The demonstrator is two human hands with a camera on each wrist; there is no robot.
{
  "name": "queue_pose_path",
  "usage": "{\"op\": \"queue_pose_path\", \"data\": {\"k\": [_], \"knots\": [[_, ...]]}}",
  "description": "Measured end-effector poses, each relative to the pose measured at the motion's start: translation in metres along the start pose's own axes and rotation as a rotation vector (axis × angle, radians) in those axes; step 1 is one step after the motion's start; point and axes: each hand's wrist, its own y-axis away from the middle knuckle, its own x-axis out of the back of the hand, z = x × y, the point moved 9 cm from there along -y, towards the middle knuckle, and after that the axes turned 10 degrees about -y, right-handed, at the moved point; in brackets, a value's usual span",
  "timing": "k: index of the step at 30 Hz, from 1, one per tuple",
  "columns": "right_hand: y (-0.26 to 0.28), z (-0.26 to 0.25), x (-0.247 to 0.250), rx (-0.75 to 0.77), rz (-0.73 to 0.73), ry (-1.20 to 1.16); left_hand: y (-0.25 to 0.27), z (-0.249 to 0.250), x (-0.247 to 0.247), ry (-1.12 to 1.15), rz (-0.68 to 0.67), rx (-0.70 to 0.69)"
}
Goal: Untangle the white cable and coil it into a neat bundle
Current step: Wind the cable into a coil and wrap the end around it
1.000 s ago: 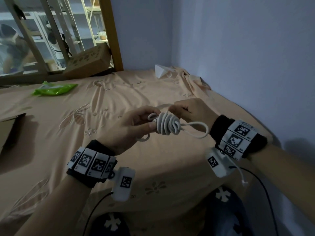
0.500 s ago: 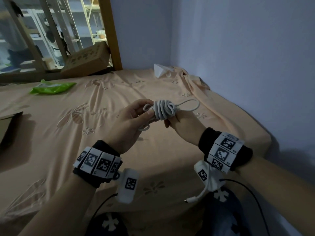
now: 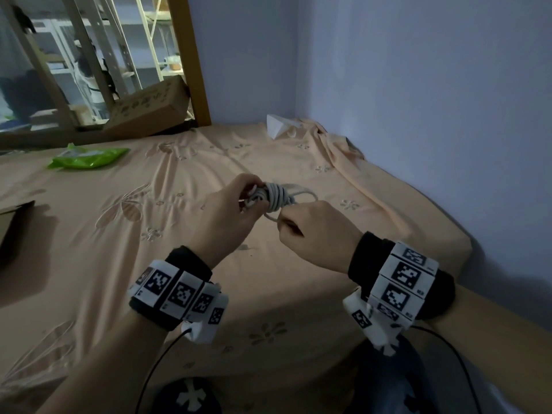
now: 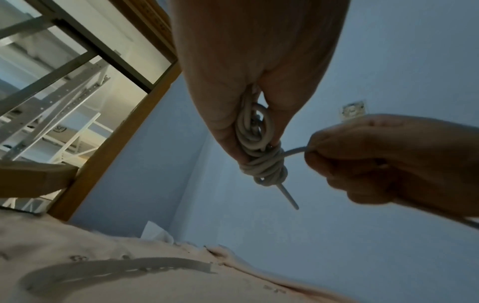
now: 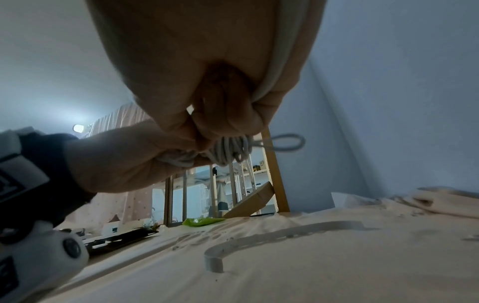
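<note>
- On the far left of the bed lies a dark flat thing [image 3: 13,225], partly cut off by the edge of the head view. I cannot tell what it is.
- Next to it, further back, a green packet [image 3: 89,158] rests on the peach sheet [image 3: 104,264]. A cardboard box [image 3: 149,110] leans by a wooden post [image 3: 191,61], with shelves behind glass.
- Moving to the middle, the left hand [image 3: 222,216] is up in the air over the bed. Its fingers and thumb are curled tight around the white cable [image 3: 276,197], which is wound into a small bundle. I think this hand squeezes the loops so they do not spring apart.
- Just to the right, the right hand [image 3: 313,231] is closed on the loose end of the cable, close to the bundle. In the left wrist view this end runs straight from the wraps into the closed fingers [image 4: 337,155]. It looks like the hand pulls the end to make the last wrap snug.
- A small loop [image 5: 287,142] pokes out of the far side of the bundle.
- Further right, the sheet bunches up near a white folded thing [image 3: 279,127] in the corner.
- On the far right stands a plain blue wall [image 3: 433,100]. The room is dim.
</note>
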Motion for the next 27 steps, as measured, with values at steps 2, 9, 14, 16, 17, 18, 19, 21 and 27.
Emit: {"op": "queue_pose_path", "data": {"k": [2,9,14,16,17,18,19,21,27], "knots": [[-0.002,-0.003,0.009,0.027,0.027,0.044,0.001,0.002,-0.005,-0.02,-0.03,-0.02],[-0.012,0.007,0.032,0.019,0.094,0.018,0.005,0.008,-0.011,0.014,-0.191,-0.043],[-0.019,0.021,0.046,-0.026,0.157,-0.068,0.013,0.009,-0.011,0.177,-0.303,-0.037],[-0.021,0.024,0.048,-0.04,0.163,-0.089,0.016,0.008,-0.011,0.268,-0.326,-0.026],[-0.022,0.026,0.047,-0.044,0.158,-0.094,0.017,0.008,-0.011,0.312,-0.336,-0.019],[-0.023,0.027,0.047,-0.044,0.152,-0.098,0.018,0.008,-0.011,0.355,-0.346,-0.013],[-0.024,0.028,0.046,-0.045,0.145,-0.101,0.018,0.009,-0.011,0.395,-0.356,-0.009],[-0.026,0.032,0.043,-0.048,0.131,-0.118,0.02,0.012,-0.012,0.476,-0.372,0.0],[-0.025,0.031,0.036,-0.034,0.073,-0.277,0.022,0.017,-0.013,0.682,-0.38,0.013]]}}
